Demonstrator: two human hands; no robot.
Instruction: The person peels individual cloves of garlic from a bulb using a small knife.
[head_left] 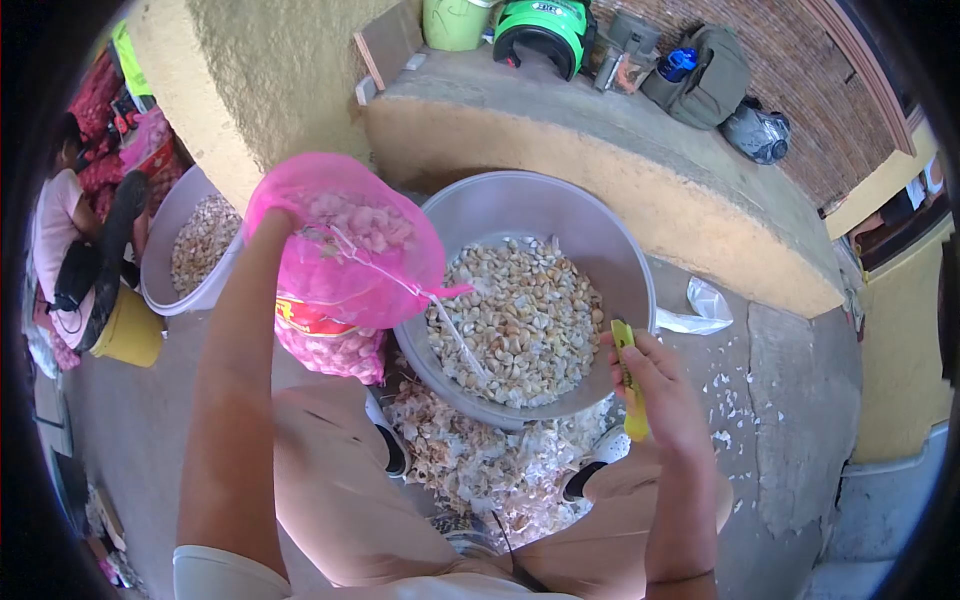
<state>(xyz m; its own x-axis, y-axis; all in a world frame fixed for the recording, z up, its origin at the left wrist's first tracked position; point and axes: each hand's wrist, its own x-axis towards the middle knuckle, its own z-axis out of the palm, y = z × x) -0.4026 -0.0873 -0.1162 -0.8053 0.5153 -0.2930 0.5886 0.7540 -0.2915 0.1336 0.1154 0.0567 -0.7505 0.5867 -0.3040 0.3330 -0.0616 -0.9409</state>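
1. Left hand (272, 222) is buried inside the pink mesh bag (345, 255), so whether it grips anything I cannot tell; the bag hangs over the rim of the big metal basin (620, 250) of garlic cloves (520, 320).
2. Right hand (655, 385) is closed on a yellow-handled knife (628, 380) at the basin's near edge.
3. Judging by this, cloves are being fetched for peeling; next comes a careful pull clear of the mesh.
4. Peel heap (490, 465) crowds the feet; a second basin (185, 250) sits left, a green helmet (545, 30) on the ledge.
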